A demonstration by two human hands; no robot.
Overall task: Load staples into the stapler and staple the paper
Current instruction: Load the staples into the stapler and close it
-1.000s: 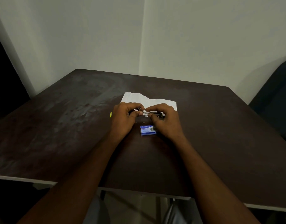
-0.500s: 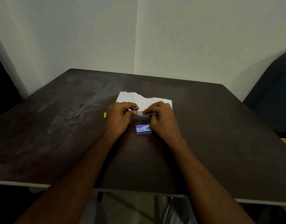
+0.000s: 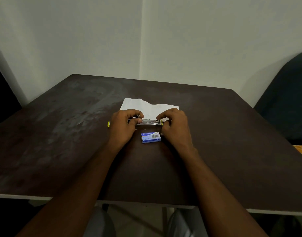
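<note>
Just one head cam here, looking forward and down over the table (image 3: 64, 134), fairly close I think, wall corner behind it.

The bench (image 3: 215, 134) has a dark brown top with a dull sheen, smooth yet smeared with pale, cloudy scuffs toward its left side, and a light strip along its near edge. The paper (image 3: 152, 107) is white and matt, its far edge ragged as if torn. The stapler (image 3: 149, 121) shows bright, glossy metal along its open channel, with yellow plastic at the ends. The staple box (image 3: 150, 137) is blue printed cardboard with a slight gloss. Behind the bench's far edge, the wall (image 3: 95, 40) is matt, pale painted plaster.
</note>
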